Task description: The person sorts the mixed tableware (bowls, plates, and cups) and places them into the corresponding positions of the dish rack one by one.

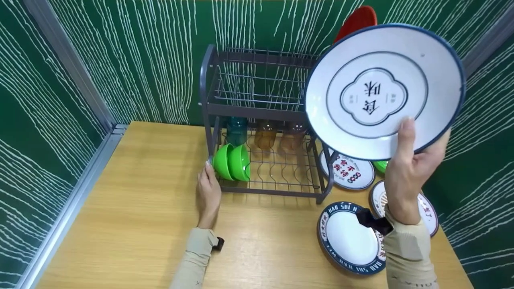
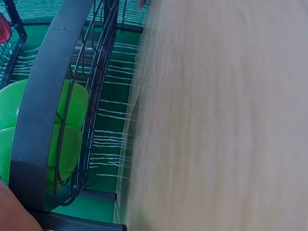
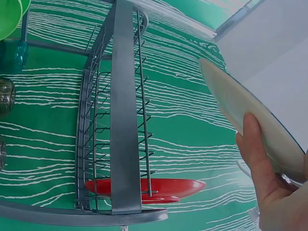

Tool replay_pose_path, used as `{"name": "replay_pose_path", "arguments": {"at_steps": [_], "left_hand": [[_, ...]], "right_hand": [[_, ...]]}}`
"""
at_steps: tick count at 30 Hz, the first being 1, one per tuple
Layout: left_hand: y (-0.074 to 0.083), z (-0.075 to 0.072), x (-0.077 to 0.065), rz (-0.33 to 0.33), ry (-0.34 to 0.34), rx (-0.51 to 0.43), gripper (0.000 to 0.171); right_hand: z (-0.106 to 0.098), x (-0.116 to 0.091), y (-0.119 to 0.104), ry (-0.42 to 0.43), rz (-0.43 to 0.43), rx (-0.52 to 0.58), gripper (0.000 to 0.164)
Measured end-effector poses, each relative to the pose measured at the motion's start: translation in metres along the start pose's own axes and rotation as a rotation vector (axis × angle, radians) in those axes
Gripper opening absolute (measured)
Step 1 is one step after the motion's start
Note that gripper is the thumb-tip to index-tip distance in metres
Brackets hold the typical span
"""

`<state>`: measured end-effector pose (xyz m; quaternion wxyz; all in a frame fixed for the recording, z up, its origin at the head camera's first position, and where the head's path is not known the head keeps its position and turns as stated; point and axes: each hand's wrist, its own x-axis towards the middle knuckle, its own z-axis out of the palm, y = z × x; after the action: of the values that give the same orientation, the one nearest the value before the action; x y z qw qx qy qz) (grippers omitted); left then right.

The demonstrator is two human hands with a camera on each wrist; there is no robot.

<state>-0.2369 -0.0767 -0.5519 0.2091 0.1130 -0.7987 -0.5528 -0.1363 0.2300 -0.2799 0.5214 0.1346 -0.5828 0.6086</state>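
Observation:
In the head view my right hand (image 1: pixel 417 172) holds up a white plate (image 1: pixel 373 132) with a blue rim and dark characters at its centre. The thumb lies on its face; the fingers are behind it, pressed to its underside in the right wrist view. The plate is raised at the upper right of a grey two-tier dish rack (image 1: pixel 257 110). My left hand (image 1: pixel 209 192) grips the rack's lower left front post. Two green bowls (image 1: pixel 239 162) stand on edge in the lower tier, close to that hand. A red plate (image 3: pixel 178 187) sits at the right end of the upper tier.
Behind the bowls, the lower tier holds a teal glass (image 1: pixel 237 130), an amber glass (image 1: pixel 265 134) and a pinkish glass (image 1: pixel 292 136). Right of the rack lie a plate with red characters (image 1: pixel 347 170), a blue-rimmed dish (image 1: pixel 349 237) and more dishes, partly hidden by my right arm.

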Motion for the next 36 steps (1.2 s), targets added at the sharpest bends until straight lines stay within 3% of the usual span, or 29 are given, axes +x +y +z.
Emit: {"name": "replay_pose_path", "arguments": {"at_steps": [5,12,27,36], "left_hand": [[0.001,0.000,0.000,-0.019,-0.010,-0.022,0.062],[0.003,-0.001,0.000,-0.034,-0.001,-0.026,0.061],[0.005,0.002,0.001,0.012,0.017,-0.029,0.061],[0.008,0.000,0.001,0.009,0.023,0.002,0.061]], "right_hand": [[0.004,0.006,0.002,0.021,-0.011,-0.041,0.043],[0.013,0.016,0.006,0.036,-0.024,0.002,0.047],[0.024,0.035,0.011,0.059,-0.023,-0.073,0.053],[0.031,0.047,0.012,0.091,0.066,-0.180,0.059]]}}
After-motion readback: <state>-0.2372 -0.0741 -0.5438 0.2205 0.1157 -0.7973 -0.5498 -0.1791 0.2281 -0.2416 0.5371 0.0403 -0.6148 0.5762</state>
